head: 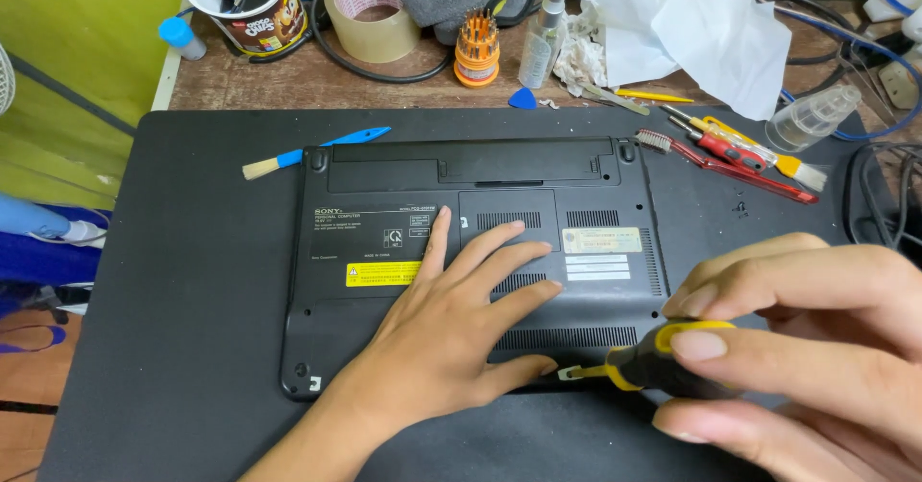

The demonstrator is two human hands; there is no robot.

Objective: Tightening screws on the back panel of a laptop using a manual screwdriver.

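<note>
Black mat (192, 280): left hand (451, 319) flat on laptop (384, 213); right hand (816, 338) grip pinching screwdriver (653, 362), tip hidden

Bright, even light from above; shadows are soft. The right hand (816, 338) is near the lens and blurred. Table (240, 84) edges bow slightly.

Worn brown wooden worktop (240, 84) under a large black mat (192, 280), yellow-green wall (86, 31) up and left of the fingers, strip of wooden floor (24, 396) at far left, even bright light
</note>
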